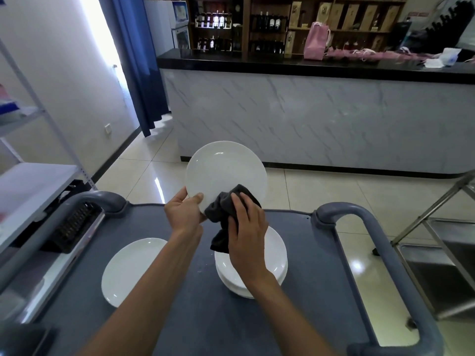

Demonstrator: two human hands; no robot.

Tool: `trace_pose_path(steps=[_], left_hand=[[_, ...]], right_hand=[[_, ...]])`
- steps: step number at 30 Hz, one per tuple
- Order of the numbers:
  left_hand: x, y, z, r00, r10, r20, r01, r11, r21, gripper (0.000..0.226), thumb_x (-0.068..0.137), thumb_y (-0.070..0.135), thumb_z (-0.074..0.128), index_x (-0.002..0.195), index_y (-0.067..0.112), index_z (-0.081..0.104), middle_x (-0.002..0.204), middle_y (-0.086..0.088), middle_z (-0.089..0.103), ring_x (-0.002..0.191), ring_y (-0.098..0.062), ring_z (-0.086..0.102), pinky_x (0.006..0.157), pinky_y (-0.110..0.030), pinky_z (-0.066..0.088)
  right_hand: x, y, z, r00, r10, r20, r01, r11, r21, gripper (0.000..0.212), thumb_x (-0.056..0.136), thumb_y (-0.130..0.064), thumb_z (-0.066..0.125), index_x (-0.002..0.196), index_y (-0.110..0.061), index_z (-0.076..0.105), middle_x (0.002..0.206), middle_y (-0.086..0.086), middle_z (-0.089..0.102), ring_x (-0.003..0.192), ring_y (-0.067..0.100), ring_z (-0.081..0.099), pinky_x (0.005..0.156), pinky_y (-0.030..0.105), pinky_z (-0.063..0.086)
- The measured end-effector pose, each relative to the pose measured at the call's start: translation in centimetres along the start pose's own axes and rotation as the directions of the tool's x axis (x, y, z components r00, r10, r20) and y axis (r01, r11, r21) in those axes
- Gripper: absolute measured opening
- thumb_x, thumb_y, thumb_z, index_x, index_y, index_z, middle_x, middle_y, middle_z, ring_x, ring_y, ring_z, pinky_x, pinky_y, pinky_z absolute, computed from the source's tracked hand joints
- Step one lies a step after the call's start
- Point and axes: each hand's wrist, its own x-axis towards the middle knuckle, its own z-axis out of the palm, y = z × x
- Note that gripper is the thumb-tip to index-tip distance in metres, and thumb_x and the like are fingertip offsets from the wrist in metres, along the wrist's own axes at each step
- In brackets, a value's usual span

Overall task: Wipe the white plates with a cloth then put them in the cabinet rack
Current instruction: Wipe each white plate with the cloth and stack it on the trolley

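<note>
Head view: the left hand (183, 215) holds a round white ceramic plate (225, 173) tilted up above the far edge of a grey-blue plastic service cart (185, 299), its grip pinching the plate's lower left rim, thumb on the face and fingers behind; just right of that grip, the right hand (246, 233) presses a crumpled dark grey cloth (226, 214) against the plate's lower right face, fingers curled over the cloth, whose loose end hangs below the palm; directly beneath the right hand a stack of white plates (277, 255) sits on the cart top, partly hidden by the wrist; below and left of the left grip a single white oval plate (128, 271) lies flat on the cart, apart from the stack; beyond both hands stands a marble-patterned bench with a black top (308, 116), a pink paper bag (316, 41) upon it; a metal-framed white shelf (30, 191) stands far left of the left hand.
</note>
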Motion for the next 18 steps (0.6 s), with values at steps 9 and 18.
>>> trace_pose_path(steps=[9,18], left_hand=[[-0.1,0.1,-0.8,0.999,-0.033,-0.013,0.033,0.999,-0.023,0.031,0.09,-0.01,0.059,0.091,0.018,0.073,0.092,-0.005,0.073,0.082,-0.027,0.068,0.07,-0.045,0.062],[0.2,-0.1,-2.1,0.993,-0.089,0.073,0.088,0.996,0.018,0.028,0.091,-0.007,0.058,0.107,0.012,0.073,0.098,-0.004,0.074,0.088,-0.027,0.067,0.072,-0.045,0.063]], right_hand=[[-0.5,2.1,-1.3,0.992,-0.121,0.02,0.12,0.992,0.028,0.044,0.103,-0.016,0.045,0.146,-0.022,0.05,0.152,0.002,0.044,0.138,0.024,0.043,0.113,0.037,0.034],[3.0,5.0,-2.8,0.997,0.018,-0.073,-0.008,0.991,0.137,0.044,0.103,-0.011,0.049,0.147,-0.016,0.052,0.147,0.002,0.049,0.134,0.022,0.044,0.112,0.046,0.039]])
